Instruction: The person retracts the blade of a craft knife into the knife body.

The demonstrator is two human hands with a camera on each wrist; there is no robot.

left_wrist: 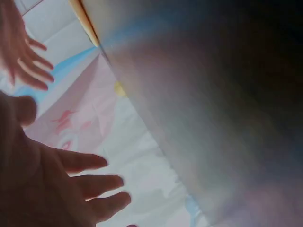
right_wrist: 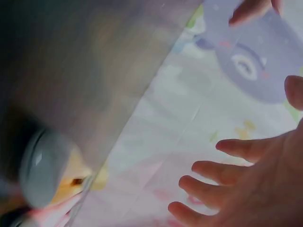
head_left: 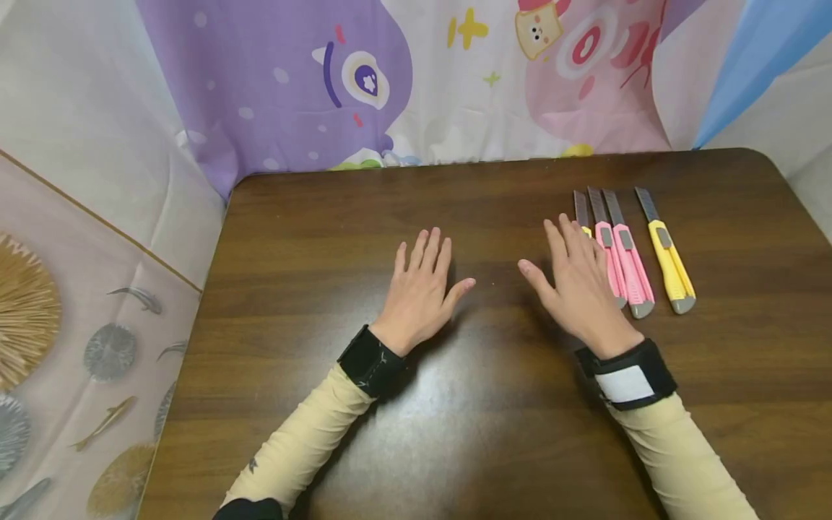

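Note:
My left hand hovers over the middle of the brown table with straight, spread fingers and holds nothing. To its right, my right hand is held palm down, fingers spread, and grips nothing. It partly covers a yellow utility knife and a pink utility knife. Beside these lies a second pink utility knife. Farther right, set apart, is another yellow utility knife. All have their blades out, pointing to the far edge. A blurred grey knife end shows close up in the right wrist view.
The wooden table has rounded far corners. Behind it hangs a cartoon-printed curtain in purple, white and pink. A patterned cloth lies to the left, below the table's edge. Each wrist wears a black strap.

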